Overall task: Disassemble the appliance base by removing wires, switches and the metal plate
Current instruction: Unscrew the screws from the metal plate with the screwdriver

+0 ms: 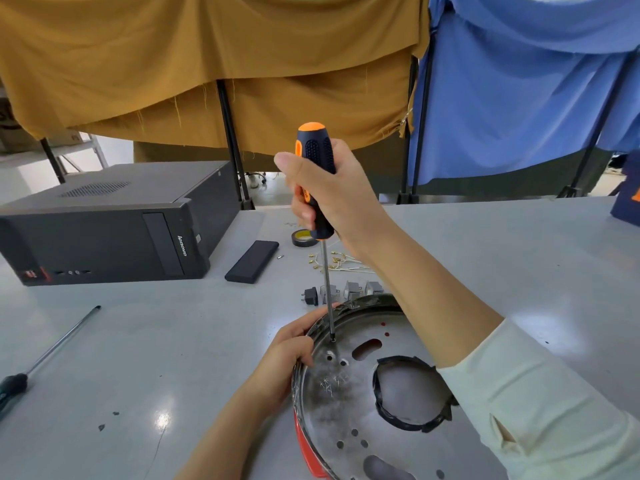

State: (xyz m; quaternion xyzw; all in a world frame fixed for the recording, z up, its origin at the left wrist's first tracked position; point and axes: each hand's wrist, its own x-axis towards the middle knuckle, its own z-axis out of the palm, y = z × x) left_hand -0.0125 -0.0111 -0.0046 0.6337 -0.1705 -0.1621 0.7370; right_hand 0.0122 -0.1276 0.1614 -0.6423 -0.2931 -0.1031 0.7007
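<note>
My left fingers curl over the rim of the appliance base on the table. Above, my right fingers wrap the screwdriver, tip on the metal plate. Beyond lie removed switches and wires.

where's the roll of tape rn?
Head view, centre of the table: the tape roll lies just behind the screwdriver handle, right of the flat black slab, beyond the loose wires.
</note>
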